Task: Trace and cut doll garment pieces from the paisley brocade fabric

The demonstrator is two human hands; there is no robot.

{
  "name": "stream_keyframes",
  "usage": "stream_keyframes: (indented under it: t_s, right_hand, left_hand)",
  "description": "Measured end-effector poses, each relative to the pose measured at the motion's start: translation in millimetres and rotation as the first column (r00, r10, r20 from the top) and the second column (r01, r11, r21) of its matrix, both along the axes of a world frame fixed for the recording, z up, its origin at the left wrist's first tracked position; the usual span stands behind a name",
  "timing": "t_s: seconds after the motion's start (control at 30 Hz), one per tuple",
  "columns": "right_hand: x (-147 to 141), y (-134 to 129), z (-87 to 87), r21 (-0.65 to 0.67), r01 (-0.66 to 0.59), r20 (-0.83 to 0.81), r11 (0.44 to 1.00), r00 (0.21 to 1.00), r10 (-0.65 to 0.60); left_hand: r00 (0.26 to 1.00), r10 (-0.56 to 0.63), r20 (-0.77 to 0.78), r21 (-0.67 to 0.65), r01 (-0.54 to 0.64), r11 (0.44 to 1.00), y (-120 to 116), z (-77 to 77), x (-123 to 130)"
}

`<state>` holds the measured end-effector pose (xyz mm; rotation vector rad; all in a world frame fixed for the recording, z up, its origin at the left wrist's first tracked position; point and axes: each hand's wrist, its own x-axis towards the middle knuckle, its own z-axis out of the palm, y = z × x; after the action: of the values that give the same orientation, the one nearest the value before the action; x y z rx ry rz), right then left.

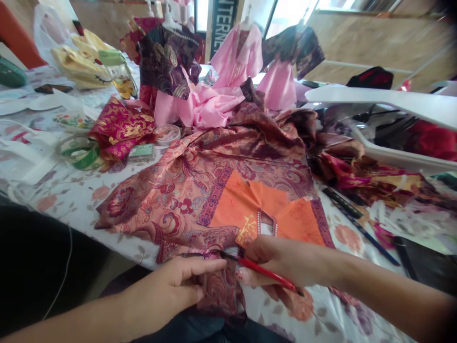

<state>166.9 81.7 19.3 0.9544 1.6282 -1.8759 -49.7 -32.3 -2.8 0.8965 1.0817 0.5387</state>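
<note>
1. Nearest, the left hand [167, 290]: fingers almost straight and close together, laid across a gathered fold of cloth, apparently pressing it down rather than pinching it.
2. Just beside it, the right hand [282, 262]: fingers curled shut around a slim red-handled tool [266, 273], its dark end reaching toward that same fold.
3. Directly beyond and partly under both hands, a rose-and-maroon brocade garment [178, 205], spread loosely and rumpled, with an orange panel [243, 209] folded open around a small trimmed opening.
4. Likely light, soft and slippery, so probably quick to slide and bunch; the gathered fold near the hands looks like the surest place to take hold, with the flat weight of a palm steadying it.
5. Underneath, a floral tablecloth [67, 200], with dark slim sticks [360, 224] lying to the right of the orange panel.
6. Farther left, a crimson-and-gold brocade piece [121, 128] beside a roll of green ribbon [80, 152].
7. Farthest, pink gowns on small dress forms [237, 57], a yellow bag [82, 66] at the left and a curved white plastic tray [378, 100] at the right.
</note>
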Motion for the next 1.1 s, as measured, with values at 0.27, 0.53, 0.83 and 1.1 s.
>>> stream_keyframes:
  t_s: [0.27, 0.53, 0.83, 1.1]
  right_hand:
    - [-2.6, 2.2, 1.8, 0.069, -0.028, 0.015, 0.997, 1.000, 0.027]
    - [-2.1, -1.1, -2.3, 0.076, 0.077, -0.111, 0.994, 0.992, -0.068]
    - [-0.7, -5.0, -1.1, 0.095, 0.143, -0.109, 0.985, 0.985, -0.133]
    - [-0.3, -2.5, -1.5, 0.034, 0.099, -0.052, 0.994, 0.994, -0.097]
  left_hand:
    - [0.997, -0.071, 0.017, 0.005, 0.071, 0.997, 2.5, 0.0, -1.6]
    - [0.995, -0.088, 0.044, 0.002, 0.088, 0.996, 1.1, -2.6, -4.1]
    - [0.994, -0.098, 0.044, 0.009, 0.098, 0.995, 1.8, -3.6, -2.6]
    - [0.991, -0.127, 0.029, 0.013, 0.127, 0.992, 2.4, -2.1, -5.1]
